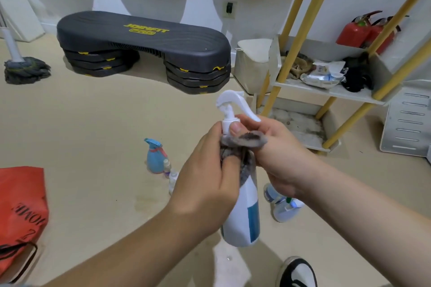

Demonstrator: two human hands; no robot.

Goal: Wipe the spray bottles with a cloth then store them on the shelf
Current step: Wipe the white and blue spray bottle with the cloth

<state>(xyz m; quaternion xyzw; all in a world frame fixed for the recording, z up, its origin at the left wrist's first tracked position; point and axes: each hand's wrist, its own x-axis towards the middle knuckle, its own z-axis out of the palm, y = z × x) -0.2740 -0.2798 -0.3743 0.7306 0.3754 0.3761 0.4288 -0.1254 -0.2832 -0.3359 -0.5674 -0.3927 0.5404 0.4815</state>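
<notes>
Centrally, white spray bottle (245, 214) held in mid-air over the floor (93, 135), apart from the shelf (326, 91) at right: fingers of left hand (205, 170) curled round its neck, fingers of right hand (277, 147) pinching grey cloth (242, 143) against it. Blue spray bottle (154, 158) upright on floor beyond.

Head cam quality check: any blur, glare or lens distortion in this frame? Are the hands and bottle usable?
Head view: strong wide-angle distortion, so the shelf posts lean hard toward the edge. Head view: the light is soft and even, with no glare and only faint shadows. Head view: the left hand, right hand, cloth and spray bottle at centre are sharp enough. The blue bottle on the floor is slightly soft.
</notes>
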